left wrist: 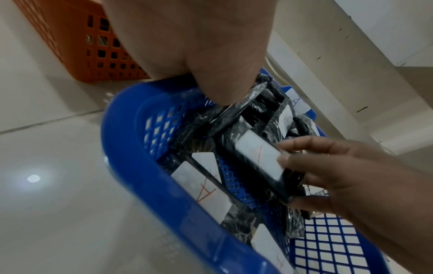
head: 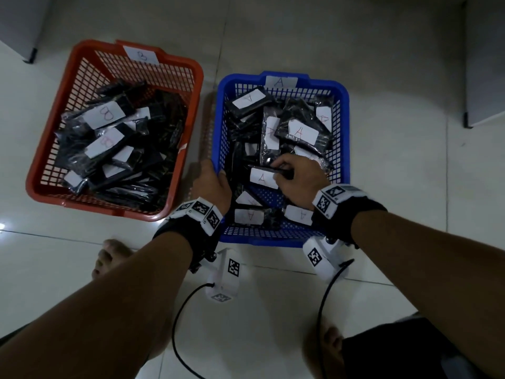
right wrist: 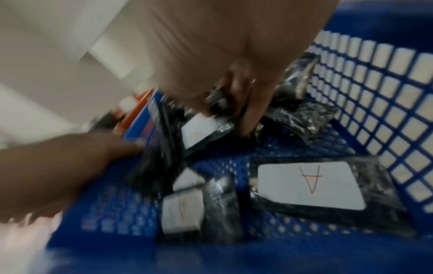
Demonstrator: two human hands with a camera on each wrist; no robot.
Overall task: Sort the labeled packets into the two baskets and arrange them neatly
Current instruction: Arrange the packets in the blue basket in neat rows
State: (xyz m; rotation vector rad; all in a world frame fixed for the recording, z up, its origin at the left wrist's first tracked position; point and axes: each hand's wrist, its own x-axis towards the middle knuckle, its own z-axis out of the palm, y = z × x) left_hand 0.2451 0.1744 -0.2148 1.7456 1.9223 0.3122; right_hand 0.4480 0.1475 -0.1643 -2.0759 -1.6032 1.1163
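On the floor (head: 382, 77) sit two baskets, well apart from neither: the red basket (head: 175, 149) marked B and, just beside it, the blue basket (head: 345, 127) marked A, both holding black packets. Inside the blue one, the right hand (head: 297, 177) pinches a packet (head: 263, 177) labelled A. The left hand (head: 211, 184) seems to grip the blue basket's left rim, thumb inside.
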